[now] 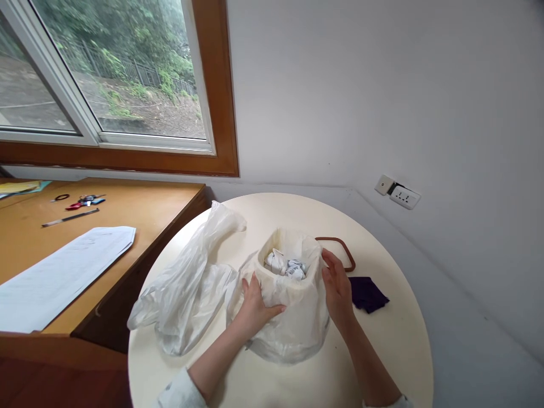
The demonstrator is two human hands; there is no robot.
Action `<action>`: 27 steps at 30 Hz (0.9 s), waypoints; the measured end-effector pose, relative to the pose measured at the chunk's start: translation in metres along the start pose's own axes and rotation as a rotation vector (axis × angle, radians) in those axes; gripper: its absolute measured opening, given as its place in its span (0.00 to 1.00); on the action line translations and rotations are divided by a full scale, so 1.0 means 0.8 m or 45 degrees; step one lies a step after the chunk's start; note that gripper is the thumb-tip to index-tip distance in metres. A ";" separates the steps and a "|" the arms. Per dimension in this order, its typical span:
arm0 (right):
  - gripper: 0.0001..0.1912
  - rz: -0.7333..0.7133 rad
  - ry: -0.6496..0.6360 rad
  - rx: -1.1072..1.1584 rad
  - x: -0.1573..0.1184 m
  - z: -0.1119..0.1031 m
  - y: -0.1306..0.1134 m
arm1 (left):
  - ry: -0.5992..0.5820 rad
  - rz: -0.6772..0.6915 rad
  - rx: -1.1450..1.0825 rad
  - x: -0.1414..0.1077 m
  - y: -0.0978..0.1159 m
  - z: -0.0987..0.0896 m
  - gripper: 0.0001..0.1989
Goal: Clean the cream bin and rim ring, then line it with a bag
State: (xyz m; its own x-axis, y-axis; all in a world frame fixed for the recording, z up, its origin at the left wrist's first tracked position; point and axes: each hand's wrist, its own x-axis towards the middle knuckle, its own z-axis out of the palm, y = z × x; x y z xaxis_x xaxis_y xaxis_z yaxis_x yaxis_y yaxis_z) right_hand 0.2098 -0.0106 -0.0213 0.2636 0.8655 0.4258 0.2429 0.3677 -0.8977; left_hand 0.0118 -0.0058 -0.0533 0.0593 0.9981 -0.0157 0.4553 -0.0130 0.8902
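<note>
A small trash bin (289, 323) stands on the round table, lined with a thin whitish plastic bag folded down over its outside. Crumpled paper (296, 269) lies within it. My left hand (255, 309) rests against the bin's front left side, fingers spread and thumb stretched out over the liner. On the opposite side, my right hand (339, 286) touches the bag just below the rim, its fingers extended and slightly bent. Left of the bin lies a loose, wrinkled plastic bag (191, 289). Behind my right hand is a brown rounded frame (349, 255), partly hidden.
A dark purple cloth (369, 294) lies on the round white table (395, 351) at right. The wooden desk (157, 207) on the left bears papers (72, 277), a pen (70, 217) and keys (87, 200). A wall socket (405, 196) sits beyond the table.
</note>
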 end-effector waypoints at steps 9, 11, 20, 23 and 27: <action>0.16 -0.161 0.129 -0.178 0.006 -0.006 -0.003 | 0.101 0.269 -0.048 -0.004 0.007 -0.013 0.48; 0.14 -0.349 0.100 -0.247 0.015 -0.012 -0.016 | 0.221 0.464 -0.088 -0.004 0.010 -0.023 0.49; 0.31 -0.560 -0.752 -1.014 0.106 0.008 -0.107 | 0.166 1.260 0.504 0.008 0.078 -0.068 0.17; 0.42 -0.406 -1.042 -1.171 0.133 0.028 -0.103 | 0.015 1.331 0.593 0.009 0.091 -0.070 0.14; 0.25 -0.258 -1.023 -1.256 0.150 0.044 -0.086 | -0.009 1.340 0.583 0.007 0.096 -0.072 0.09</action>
State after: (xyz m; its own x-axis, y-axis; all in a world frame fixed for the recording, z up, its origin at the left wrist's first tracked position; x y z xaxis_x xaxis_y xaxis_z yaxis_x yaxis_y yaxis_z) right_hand 0.1921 0.0797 0.0875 -0.4083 0.9116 0.0476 0.8869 0.4085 -0.2158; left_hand -0.0037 0.0020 0.0411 0.6064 0.4796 0.6342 0.4575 -0.8628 0.2150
